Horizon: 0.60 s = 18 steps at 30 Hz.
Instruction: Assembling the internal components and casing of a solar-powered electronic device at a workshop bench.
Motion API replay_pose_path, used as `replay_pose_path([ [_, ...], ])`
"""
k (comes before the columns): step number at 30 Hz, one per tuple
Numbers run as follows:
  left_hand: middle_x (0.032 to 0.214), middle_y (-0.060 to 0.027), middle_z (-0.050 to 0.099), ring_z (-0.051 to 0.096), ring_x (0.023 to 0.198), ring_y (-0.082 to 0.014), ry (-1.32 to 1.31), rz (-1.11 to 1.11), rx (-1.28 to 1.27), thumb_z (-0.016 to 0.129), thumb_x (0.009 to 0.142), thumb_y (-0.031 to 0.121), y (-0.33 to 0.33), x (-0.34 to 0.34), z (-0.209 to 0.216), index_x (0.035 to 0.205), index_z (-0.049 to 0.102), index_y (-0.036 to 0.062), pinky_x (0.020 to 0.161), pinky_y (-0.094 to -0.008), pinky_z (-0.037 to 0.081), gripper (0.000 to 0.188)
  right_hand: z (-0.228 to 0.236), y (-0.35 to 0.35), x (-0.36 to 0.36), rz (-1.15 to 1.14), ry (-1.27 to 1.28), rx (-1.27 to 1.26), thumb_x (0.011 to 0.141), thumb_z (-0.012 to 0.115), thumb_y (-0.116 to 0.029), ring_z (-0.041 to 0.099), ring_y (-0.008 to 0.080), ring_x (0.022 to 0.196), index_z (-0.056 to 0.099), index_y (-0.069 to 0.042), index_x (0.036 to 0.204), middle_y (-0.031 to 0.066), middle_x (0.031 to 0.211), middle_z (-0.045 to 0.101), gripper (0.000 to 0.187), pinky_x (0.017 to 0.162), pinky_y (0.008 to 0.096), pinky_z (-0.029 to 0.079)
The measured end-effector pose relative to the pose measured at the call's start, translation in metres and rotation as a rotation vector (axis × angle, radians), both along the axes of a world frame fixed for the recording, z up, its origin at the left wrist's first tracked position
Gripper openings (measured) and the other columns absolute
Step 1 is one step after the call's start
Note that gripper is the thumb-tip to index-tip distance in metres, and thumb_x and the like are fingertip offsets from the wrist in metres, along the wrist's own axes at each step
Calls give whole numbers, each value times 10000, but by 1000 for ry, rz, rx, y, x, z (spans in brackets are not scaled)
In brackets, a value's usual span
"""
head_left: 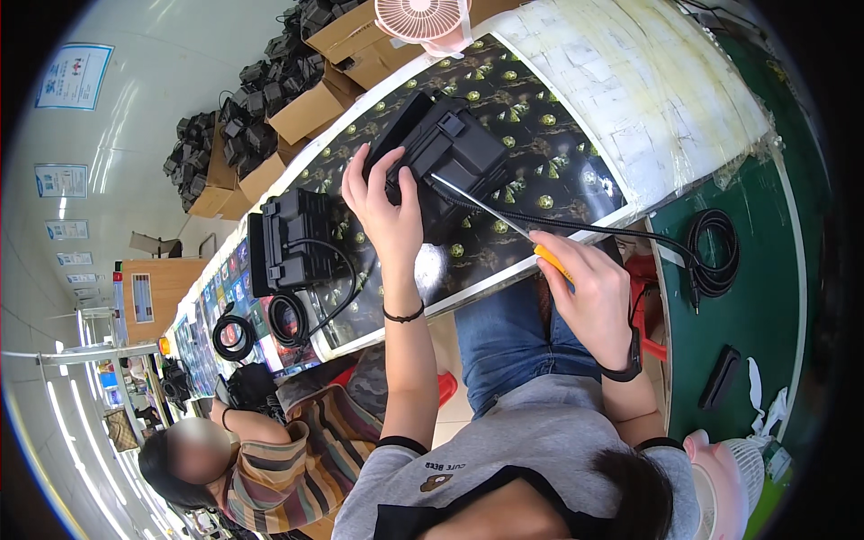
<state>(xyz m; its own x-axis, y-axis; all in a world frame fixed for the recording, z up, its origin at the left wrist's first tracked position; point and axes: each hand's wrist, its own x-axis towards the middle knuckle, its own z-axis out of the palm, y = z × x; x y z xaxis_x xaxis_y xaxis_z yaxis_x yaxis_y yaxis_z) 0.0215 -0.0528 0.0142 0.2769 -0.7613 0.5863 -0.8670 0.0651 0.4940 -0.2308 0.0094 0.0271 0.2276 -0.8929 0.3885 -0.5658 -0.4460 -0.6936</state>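
A black plastic box [472,148] with latches lies tilted on the patterned table mat, its flat black flap [400,130] standing out on the left side. My left hand [389,211] grips the near left part of this box with curled, spread fingers; their tips are partly hidden. In my right hand [589,292] is a screwdriver [486,207] with a yellow handle, fingers closed round it. Its long metal shaft reaches left to the near side of the box, where the tip seems to touch. A black cable [576,225] runs from the box rightward under the shaft.
A second black box [301,238] stands left, with cable coils [288,321] beside it. The first box's cable ends in a coil [713,252] on the green surface [697,337]. A pink fan [421,20] stands beyond the table near cartons [310,108]. A co-worker [297,450] sits at left.
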Motion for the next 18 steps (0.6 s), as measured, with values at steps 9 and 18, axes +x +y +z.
replay_pose_path([
  [9,1375,-124,484,367,1301,-351,-16,35,21,652,868,118,-1,-1,0,1064,710,139,1086,-451,314,205,-18,7,9,-57,73,-191,798,716,-42,662,205,743,697,-121,1129,76,964,706,341,653,313,548],
  [18,1362,-126,488,373,1289,-344,-28,24,-3,656,863,105,-1,-1,0,1056,713,137,1082,-446,310,204,-24,1,7,-40,43,-257,794,717,-35,665,230,708,706,-122,1133,100,956,710,351,642,309,549],
])
